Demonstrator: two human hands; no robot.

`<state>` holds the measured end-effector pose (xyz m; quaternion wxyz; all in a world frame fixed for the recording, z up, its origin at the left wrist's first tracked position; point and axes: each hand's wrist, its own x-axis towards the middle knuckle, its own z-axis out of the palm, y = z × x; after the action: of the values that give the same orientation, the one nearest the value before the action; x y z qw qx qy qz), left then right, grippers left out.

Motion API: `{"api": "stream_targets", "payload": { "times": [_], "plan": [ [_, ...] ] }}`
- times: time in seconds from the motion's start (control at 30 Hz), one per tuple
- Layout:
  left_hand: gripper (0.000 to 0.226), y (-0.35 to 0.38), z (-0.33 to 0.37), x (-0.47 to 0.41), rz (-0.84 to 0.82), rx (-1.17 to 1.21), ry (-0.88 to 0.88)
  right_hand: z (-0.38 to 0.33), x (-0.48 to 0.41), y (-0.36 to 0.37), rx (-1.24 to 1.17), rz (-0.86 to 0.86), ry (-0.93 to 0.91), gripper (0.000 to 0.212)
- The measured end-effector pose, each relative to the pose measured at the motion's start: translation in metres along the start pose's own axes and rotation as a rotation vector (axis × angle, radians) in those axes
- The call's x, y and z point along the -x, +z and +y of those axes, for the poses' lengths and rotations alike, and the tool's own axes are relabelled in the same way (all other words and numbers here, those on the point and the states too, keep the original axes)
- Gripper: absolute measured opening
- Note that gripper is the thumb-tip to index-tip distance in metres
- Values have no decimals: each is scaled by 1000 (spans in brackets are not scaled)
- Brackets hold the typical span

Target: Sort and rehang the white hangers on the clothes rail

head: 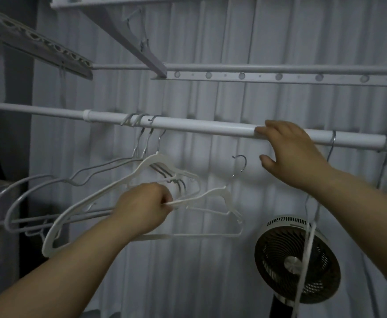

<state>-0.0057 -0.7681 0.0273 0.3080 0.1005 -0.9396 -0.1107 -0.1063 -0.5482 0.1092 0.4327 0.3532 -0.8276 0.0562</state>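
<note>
**One hanger off the rail, three on it**

One white hanger (223, 190) is in the air, just below the clothes rail (188, 125). The left hand (145, 203) pinches it by one thin arm, with the fingers closed tight on the plastic. Its metal hook (240, 161) points up and touches nothing.

The right hand (291, 152) rests on top of the rail. Its fingers lie flat over the pole, its thumb hangs loose below, and it holds nothing.

Three hangers (151, 159) already hang close together on the rail, off to the left. Between them and the right hand, the pole is bare. A round fan (297, 258) stands low on the right, well away from the hands.

I think this is the hanging-up step for this one hanger. Next, the left hand needs to lift the hanger until the hook goes over the top of the pole. Then it should let the hook drop on, next to the other three. The hanger tilts a bit, so it should be turned straight first.
</note>
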Motion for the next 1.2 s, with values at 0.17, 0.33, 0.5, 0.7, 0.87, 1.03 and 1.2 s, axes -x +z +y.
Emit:
{"api": "stream_targets", "payload": {
  "times": [0.17, 0.33, 0.5, 0.7, 0.87, 1.03, 1.2],
  "plan": [
    [27, 4, -24, 34, -58, 206, -12, -5, 4, 7, -157, 76, -80, 35],
    [7, 9, -40, 53, -106, 371, 3, -26, 5, 11, -517, -472, 38, 20],
    [41, 18, -51, 60, -177, 508, -33, -27, 5, 1, -888, -726, 172, 33],
    [12, 32, -34, 55, 44, 414, -94, -29, 4, -8, -1120, -696, 344, 39],
    [35, 34, -4, 51, 229, 354, 56, -27, 1, -17, -1228, -565, 520, 36],
    [28, 37, 34, 45, 58, 571, 91, -32, 0, -21, -1324, -512, 604, 34],
    [13, 22, 69, 41, -341, 959, -77, -43, -3, -18, -1397, -390, 654, 34]
  ]
}}
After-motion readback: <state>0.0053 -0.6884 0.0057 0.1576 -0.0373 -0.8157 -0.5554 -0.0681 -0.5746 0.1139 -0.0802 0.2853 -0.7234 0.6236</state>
